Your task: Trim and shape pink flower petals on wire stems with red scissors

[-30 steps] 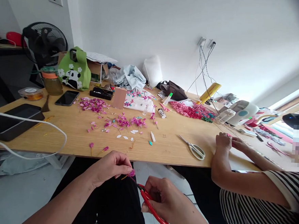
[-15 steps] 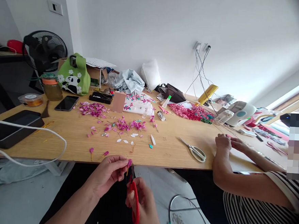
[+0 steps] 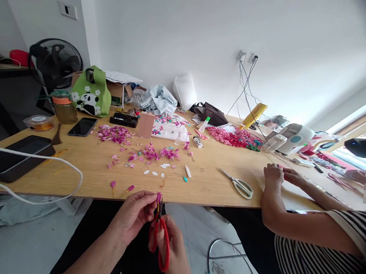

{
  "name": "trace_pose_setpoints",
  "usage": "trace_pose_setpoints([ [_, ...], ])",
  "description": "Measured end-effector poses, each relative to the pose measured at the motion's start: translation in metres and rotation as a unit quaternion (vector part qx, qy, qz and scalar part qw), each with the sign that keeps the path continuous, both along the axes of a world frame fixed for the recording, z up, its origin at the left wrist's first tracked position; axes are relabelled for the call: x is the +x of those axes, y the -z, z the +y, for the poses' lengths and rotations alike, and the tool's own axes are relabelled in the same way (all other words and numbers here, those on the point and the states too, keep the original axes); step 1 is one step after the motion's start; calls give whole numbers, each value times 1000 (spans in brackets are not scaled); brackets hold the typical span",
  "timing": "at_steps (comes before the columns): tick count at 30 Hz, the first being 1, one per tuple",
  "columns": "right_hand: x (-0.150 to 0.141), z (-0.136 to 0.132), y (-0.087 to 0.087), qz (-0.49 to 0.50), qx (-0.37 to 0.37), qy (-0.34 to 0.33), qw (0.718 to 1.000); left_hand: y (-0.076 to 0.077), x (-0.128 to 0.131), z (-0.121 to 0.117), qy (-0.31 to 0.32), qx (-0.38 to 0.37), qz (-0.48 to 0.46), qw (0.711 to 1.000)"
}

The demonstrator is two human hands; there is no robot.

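Between the thumb and fingers of my left hand (image 3: 135, 213) is a small magenta flower (image 3: 159, 196) with a yellow stem hanging down. My right hand (image 3: 172, 247) grips red-handled scissors (image 3: 164, 246), blades pointing up. The blades (image 3: 160, 207) are at the flower's stem, just under its head; whether they touch it I cannot tell. Two similar magenta flowers (image 3: 113, 184) on yellow stems lie at the table's front edge. Behind them, white leaf-shaped pieces (image 3: 154, 173) and loose magenta petals (image 3: 151, 152) are spread on the wood.
White-handled scissors (image 3: 242, 188) lie on the table (image 3: 204, 192) to my right. A co-worker's hands (image 3: 274, 173) work at the right. At the left are a white cable (image 3: 80, 175), a black tablet-like device (image 3: 15, 154), a phone (image 3: 82, 126) and a jar (image 3: 64, 110).
My right hand has brought the scissors left and turned them upright against the flower's stem; their handles are now spread apart. My left hand has risen slightly with the flower.
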State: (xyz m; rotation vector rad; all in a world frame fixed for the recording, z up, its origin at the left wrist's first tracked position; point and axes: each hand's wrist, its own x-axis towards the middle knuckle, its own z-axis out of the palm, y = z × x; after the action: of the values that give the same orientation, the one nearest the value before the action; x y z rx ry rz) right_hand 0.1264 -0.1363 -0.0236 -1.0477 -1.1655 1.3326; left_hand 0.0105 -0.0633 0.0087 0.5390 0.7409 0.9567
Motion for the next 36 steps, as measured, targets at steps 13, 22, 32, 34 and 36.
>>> trace_pose_setpoints([
  [13, 3, 6, -7, -20, -32, 19, 999, 4, 2, -1, -28, 26, 24, 999],
  [22, 14, 5, -3, -49, -60, -1, 997, 4, 0, 0, -40, 17, 24, 999],
  [32, 13, 8, -5, -32, -89, 7, 996, 1, 2, 0, -39, 14, 26, 999],
  [34, 14, 7, -4, -30, -83, 6, 996, 2, 2, 0, -41, 13, 26, 999],
  [36, 14, 7, -3, -32, -74, 6, 997, 2, 2, 0, -43, 13, 25, 999],
])
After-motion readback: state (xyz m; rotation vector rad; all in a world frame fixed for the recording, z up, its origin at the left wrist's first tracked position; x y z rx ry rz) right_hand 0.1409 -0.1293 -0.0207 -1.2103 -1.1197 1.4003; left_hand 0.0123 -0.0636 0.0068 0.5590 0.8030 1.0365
